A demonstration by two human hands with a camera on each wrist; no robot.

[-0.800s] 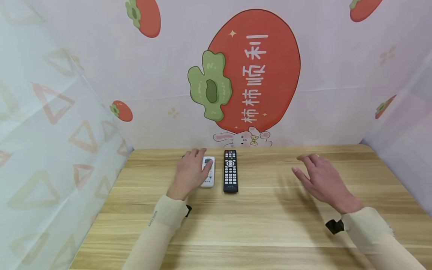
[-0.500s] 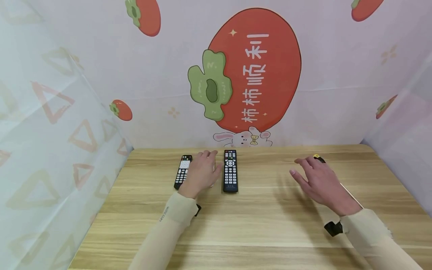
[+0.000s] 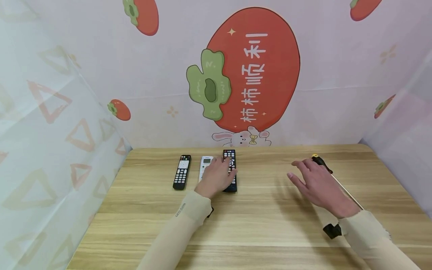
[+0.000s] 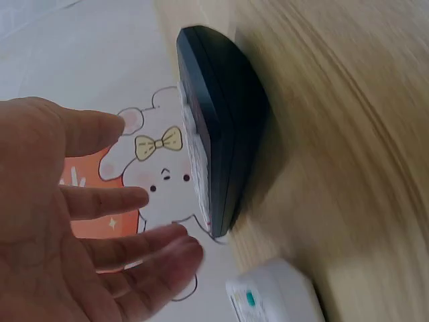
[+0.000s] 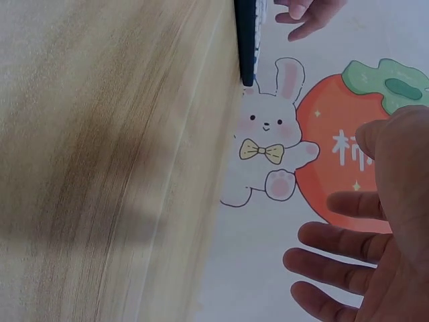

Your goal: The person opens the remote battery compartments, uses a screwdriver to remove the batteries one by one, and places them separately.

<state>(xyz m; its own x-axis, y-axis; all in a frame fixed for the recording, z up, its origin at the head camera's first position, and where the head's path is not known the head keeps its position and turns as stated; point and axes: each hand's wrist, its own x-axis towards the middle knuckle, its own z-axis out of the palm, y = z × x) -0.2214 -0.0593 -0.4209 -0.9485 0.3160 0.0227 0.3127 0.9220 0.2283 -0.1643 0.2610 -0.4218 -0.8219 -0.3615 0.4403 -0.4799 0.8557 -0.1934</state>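
In the head view my left hand [image 3: 216, 175] hangs over the gap between a white remote control [image 3: 203, 165] and a longer black remote control [image 3: 231, 186], hiding parts of both. The left wrist view shows its relaxed fingers [image 4: 104, 204] apart from the black remote, holding nothing. A second black remote control [image 3: 182, 172] lies to the left. My right hand [image 3: 318, 187] hovers above the table with fingers loosely extended, nothing in them. Beyond it lies a screwdriver [image 3: 324, 164] with a black and yellow handle; the hand and sleeve hide part of its shaft.
The wooden table [image 3: 263, 228] meets a printed back wall [image 3: 162, 82] with a persimmon and rabbit picture. Pale side walls [image 3: 50, 150] close in the left and right. A dark device sits at my right wrist [image 3: 332, 230].
My left hand has moved right, from beside the left black remote, across the white one, to the longer black remote. My right hand has shifted slightly left, uncovering more of the screwdriver.
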